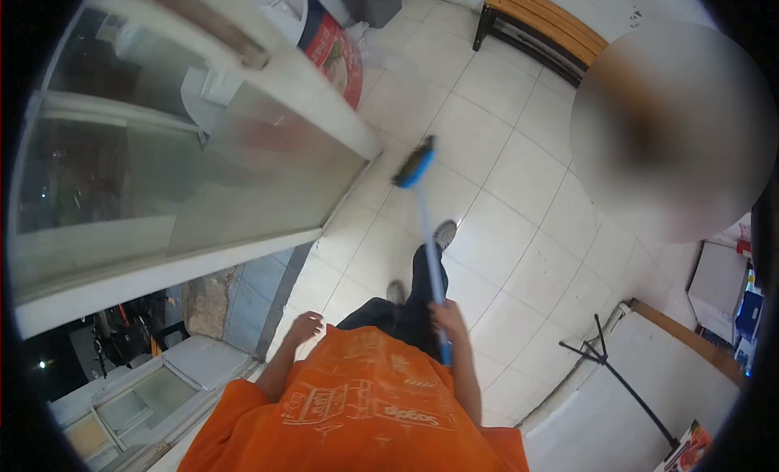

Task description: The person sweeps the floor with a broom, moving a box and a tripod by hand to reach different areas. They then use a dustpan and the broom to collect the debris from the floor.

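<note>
My right hand (pixel 448 318) is wrapped round the blue handle of a push broom (pixel 430 245), low in front of my orange shirt (pixel 369 391). The handle runs forward past my legs to the broom head (pixel 415 165), a blue block with dark bristles resting on the tiled floor. My left hand (pixel 305 328) hangs at my other side, fingers loosely bent and apart, with nothing in it. It is nearest to the doorway edge and touches nothing that I can see.
To the left stands a glass door (pixel 268 164) in a white frame, its corner close to the broom head. Behind it is a round red-and-white container (pixel 333 62). A wooden bench (pixel 544 22) lines the far wall. At right are a black stand (pixel 599 354) and a white counter (pixel 665 375).
</note>
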`<state>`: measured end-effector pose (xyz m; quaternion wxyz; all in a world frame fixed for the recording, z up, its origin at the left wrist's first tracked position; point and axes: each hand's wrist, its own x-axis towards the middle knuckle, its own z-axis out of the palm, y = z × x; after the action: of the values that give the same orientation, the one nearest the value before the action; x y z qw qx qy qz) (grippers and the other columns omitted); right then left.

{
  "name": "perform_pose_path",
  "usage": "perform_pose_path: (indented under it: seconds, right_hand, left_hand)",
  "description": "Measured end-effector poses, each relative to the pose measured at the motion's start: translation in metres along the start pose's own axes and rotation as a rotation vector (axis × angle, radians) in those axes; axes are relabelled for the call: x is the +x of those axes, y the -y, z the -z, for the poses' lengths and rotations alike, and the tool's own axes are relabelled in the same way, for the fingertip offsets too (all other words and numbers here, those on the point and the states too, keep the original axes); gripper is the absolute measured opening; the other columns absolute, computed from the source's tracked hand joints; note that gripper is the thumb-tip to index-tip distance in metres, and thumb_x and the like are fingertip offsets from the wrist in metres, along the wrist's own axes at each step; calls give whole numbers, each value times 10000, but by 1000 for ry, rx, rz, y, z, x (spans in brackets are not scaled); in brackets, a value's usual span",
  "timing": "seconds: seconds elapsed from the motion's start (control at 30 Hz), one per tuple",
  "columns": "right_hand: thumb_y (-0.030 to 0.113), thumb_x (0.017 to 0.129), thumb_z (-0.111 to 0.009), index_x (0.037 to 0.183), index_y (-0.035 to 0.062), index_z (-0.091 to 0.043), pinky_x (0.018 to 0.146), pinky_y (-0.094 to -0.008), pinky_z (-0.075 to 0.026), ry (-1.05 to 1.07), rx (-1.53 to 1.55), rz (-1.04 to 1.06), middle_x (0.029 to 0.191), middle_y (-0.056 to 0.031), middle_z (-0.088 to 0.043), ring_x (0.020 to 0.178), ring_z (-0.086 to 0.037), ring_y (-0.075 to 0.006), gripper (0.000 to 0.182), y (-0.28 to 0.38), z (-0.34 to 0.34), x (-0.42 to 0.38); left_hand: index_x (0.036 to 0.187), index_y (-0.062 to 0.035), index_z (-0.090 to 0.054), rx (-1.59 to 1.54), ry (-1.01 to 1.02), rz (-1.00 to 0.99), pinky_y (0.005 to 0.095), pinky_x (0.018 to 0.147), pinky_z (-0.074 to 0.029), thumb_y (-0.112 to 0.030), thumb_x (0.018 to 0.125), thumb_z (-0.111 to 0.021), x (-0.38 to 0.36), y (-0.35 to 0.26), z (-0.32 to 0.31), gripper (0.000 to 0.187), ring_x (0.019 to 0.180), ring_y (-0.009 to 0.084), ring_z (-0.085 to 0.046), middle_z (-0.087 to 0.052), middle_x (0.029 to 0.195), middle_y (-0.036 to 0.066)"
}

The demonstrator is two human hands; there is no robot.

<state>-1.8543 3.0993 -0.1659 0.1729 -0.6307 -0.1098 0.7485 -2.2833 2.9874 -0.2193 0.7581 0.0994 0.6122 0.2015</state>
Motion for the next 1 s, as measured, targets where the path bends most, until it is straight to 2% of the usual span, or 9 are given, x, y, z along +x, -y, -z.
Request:
perform_pose_path:
  seconds: [0.17,0.23,0.37,0.47,0.57,0.63,0.83,0.93,1.0]
  right_hand:
    - [137,776,-564,661,45,-487,335,-287,-331,48,-265,-82,484,-7,-411,345,-382,-133,166,16,39,71]
    - [155,782,-566,688,24,-526,340,-276,-323,-82,220,-285,479,-7,-409,346,-368,-128,166,28,76,24]
    - [159,765,-567,691,-18,-524,316,-303,-336,-645,359,-179,455,-42,-412,329,-396,-157,197,-10,168,15]
    - [93,732,-462,540,22,-446,319,-333,-369,-696,27,-165,438,-74,-423,342,-448,-196,205,55,218,62]
    - [141,744,-447,531,19,-459,388,-333,-405,-858,-263,80,465,-120,-481,392,-498,-209,246,41,202,66]
    - [214,762,-456,557,14,-463,413,-313,-413,-781,-600,29,507,-127,-511,428,-522,-215,286,96,193,59]
    - [159,819,-392,653,37,-463,373,-270,-343,-98,917,154,505,-46,-426,417,-437,-158,217,227,191,92]
    - [74,804,-389,623,59,-405,325,-221,-260,-193,142,7,488,-10,-356,374,-336,-93,182,296,111,107]
    - [104,789,-441,621,95,-410,318,-241,-241,-225,384,-159,483,9,-365,360,-323,-97,171,316,81,109]
  left_hand:
    - [969,-45,-534,238,-234,-134,237,556,-451,-111,828,-446,20,-173,-80,179,624,133,-549,-583,781,69]
    - [972,-47,-528,222,-464,-165,245,555,-456,-120,831,-452,25,-190,-96,176,635,138,-558,-591,803,79]
    - [972,-33,-516,-204,41,155,271,526,-457,-130,833,-479,88,-159,-61,174,612,153,-561,-597,750,87]
    - [1037,0,-540,1114,-55,-54,338,773,-463,-300,751,-592,124,-199,-124,419,896,279,-591,-583,1036,188]
    - [1050,-17,-547,1016,-28,59,339,803,-452,-298,689,-652,159,-276,-162,469,958,282,-564,-580,1042,182]
    - [1030,-56,-572,810,-148,9,345,803,-454,-297,668,-660,218,-290,-146,443,942,292,-566,-591,1012,175]
    - [987,-77,-595,1280,-145,-247,360,758,-464,-252,721,-599,277,-454,-160,318,875,286,-585,-618,921,151]
    - [963,-53,-582,685,-305,-209,300,661,-478,-202,794,-530,272,-540,-208,231,724,182,-602,-625,827,126]
    - [959,-31,-559,544,-270,-356,264,611,-471,-181,837,-489,268,-574,-240,206,651,134,-578,-608,757,102]
